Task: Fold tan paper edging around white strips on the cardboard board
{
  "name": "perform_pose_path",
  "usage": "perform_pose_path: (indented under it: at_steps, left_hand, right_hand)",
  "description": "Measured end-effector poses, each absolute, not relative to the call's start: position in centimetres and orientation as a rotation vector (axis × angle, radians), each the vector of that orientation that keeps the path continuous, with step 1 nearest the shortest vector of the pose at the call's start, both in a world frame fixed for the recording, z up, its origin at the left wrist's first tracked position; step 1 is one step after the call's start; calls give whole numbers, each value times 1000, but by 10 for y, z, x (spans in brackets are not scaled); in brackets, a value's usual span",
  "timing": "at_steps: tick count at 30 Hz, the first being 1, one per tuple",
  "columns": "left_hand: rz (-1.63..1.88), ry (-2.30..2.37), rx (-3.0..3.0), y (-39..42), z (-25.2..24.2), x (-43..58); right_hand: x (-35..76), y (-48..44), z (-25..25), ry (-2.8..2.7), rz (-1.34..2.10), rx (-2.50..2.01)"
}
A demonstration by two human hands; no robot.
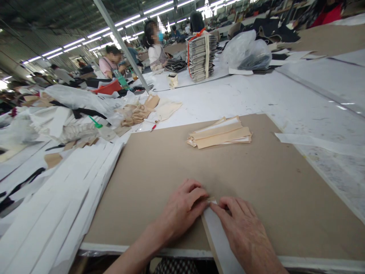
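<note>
A long strip point(221, 239), white on its upper face with a tan edge, lies on the brown board point(154, 163) and runs over its near edge. My left hand point(186, 203) pinches the strip's far end from the left, fingers curled. From the right, my right hand point(242, 219) presses thumb and bent fingers on the same end, close to the left fingertips. Farther up the board rests a loose pile of tan and white strips point(222, 133), apart from both hands.
Long white strips point(57, 205) are stacked along the board's left side. Beyond it are a glue bottle with a green nozzle point(102, 129), a red pen point(154, 126), tan scraps point(137, 114), a tied bundle point(201, 57) and a plastic bag point(246, 51). Several people sit farther back.
</note>
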State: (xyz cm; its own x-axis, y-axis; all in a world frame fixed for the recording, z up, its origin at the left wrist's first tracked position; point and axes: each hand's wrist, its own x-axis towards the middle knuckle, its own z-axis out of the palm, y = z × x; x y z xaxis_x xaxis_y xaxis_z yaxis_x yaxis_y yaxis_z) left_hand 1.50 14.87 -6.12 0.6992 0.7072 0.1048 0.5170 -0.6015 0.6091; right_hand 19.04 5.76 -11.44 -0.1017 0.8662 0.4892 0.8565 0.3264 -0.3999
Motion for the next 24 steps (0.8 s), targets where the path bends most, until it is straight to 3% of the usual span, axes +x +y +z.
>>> perform_pose_path:
  at_steps: [8,24]
  left_hand:
    - [510,853,2695,143,-71,13]
    - [284,690,3154,135,-67,7]
  right_hand:
    - [191,58,-112,-1928,4,-1494]
    - [191,57,-117,-1958,-59,-1489]
